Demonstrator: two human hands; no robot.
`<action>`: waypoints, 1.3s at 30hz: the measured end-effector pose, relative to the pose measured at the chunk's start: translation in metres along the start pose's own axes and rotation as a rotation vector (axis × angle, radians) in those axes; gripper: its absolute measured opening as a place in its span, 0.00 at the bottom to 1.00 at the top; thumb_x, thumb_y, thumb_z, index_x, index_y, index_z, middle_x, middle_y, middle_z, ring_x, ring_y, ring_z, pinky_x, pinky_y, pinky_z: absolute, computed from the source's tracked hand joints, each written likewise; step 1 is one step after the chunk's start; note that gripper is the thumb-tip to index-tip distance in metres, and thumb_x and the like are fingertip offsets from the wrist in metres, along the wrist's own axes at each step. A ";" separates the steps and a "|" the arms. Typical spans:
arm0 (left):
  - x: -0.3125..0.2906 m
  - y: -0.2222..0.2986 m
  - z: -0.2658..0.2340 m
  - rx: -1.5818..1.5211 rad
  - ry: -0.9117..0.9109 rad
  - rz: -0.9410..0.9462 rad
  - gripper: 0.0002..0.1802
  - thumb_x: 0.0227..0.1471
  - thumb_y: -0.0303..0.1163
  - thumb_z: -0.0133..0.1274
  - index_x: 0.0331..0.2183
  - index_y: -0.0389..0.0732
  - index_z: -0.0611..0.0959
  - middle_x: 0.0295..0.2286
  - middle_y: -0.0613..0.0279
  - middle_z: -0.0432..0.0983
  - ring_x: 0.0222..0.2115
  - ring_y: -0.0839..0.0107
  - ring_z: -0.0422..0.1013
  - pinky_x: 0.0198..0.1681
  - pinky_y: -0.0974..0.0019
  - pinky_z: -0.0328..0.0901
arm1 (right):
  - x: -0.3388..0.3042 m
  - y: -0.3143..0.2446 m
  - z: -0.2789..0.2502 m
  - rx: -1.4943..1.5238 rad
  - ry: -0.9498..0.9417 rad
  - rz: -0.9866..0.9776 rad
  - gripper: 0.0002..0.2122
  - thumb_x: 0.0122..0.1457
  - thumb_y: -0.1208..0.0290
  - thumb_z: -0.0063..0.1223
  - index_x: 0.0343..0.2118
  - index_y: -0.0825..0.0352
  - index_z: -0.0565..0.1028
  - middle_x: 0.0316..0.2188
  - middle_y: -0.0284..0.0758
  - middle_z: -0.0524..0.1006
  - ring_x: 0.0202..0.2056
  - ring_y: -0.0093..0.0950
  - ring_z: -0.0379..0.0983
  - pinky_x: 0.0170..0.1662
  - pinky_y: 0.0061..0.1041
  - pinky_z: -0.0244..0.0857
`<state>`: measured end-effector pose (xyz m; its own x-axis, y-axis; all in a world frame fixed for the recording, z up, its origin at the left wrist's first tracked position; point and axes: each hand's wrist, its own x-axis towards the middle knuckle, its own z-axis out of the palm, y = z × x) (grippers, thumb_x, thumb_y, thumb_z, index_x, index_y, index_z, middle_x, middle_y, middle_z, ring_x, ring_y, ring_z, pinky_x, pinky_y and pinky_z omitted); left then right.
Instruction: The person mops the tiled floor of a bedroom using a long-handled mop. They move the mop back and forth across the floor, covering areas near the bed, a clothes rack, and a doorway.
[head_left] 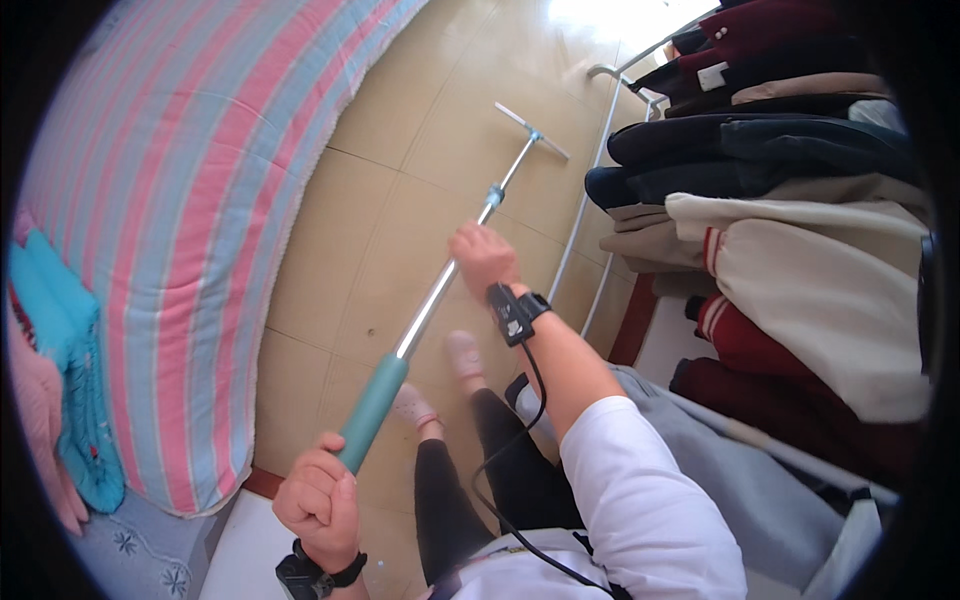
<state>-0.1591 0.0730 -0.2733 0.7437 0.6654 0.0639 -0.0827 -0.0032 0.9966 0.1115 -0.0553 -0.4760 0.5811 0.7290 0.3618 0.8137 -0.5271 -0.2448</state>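
A long-handled squeegee (430,302) slants from near my body toward the far floor. It has a silver pole, a green grip (375,412) and a thin T-shaped head (534,133) with light blue fittings. My left hand (318,500) is closed round the end of the green grip. Farther up, my right hand (485,258) wraps round the bare silver pole, below a blue collar (496,193). The head appears to lie on the tiled floor (390,235), beside the clothes rack's foot. Dark devices are strapped to both wrists, and a cable runs from the right one.
A bed with a pink and blue striped quilt (200,230) borders the floor on the left, with folded turquoise bedding (65,350) at its near end. On the right stands a white metal rack (590,215) hung with coats and jackets (800,270). My feet (465,355) are below the pole.
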 end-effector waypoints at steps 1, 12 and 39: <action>0.013 -0.021 0.008 -0.036 0.001 0.015 0.19 0.39 0.12 0.47 0.14 0.46 0.59 0.13 0.68 0.59 0.19 0.72 0.61 0.42 0.51 0.61 | 0.004 0.018 0.011 -0.037 -0.004 -0.004 0.04 0.43 0.75 0.50 0.23 0.60 0.69 0.26 0.31 0.69 0.31 0.30 0.69 0.34 0.26 0.66; 0.153 -0.261 0.057 -0.377 -0.083 0.010 0.15 0.40 0.17 0.44 0.14 0.47 0.59 0.12 0.70 0.55 0.20 0.74 0.59 0.44 0.56 0.58 | 0.023 0.187 0.139 -0.375 -0.012 0.014 0.03 0.45 0.74 0.50 0.22 0.58 0.69 0.23 0.28 0.70 0.31 0.28 0.70 0.33 0.27 0.65; 0.100 -0.136 -0.287 0.277 0.119 -0.407 0.09 0.51 0.32 0.45 0.27 0.44 0.62 0.24 0.65 0.58 0.31 0.72 0.59 0.43 0.66 0.53 | -0.026 -0.096 0.131 0.545 -0.090 0.015 0.07 0.38 0.72 0.50 0.24 0.63 0.67 0.18 0.32 0.60 0.21 0.29 0.61 0.26 0.27 0.57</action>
<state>-0.2633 0.3542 -0.4177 0.5967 0.7347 -0.3227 0.3893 0.0866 0.9170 0.0199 0.0338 -0.5800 0.5715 0.7705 0.2822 0.6801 -0.2524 -0.6883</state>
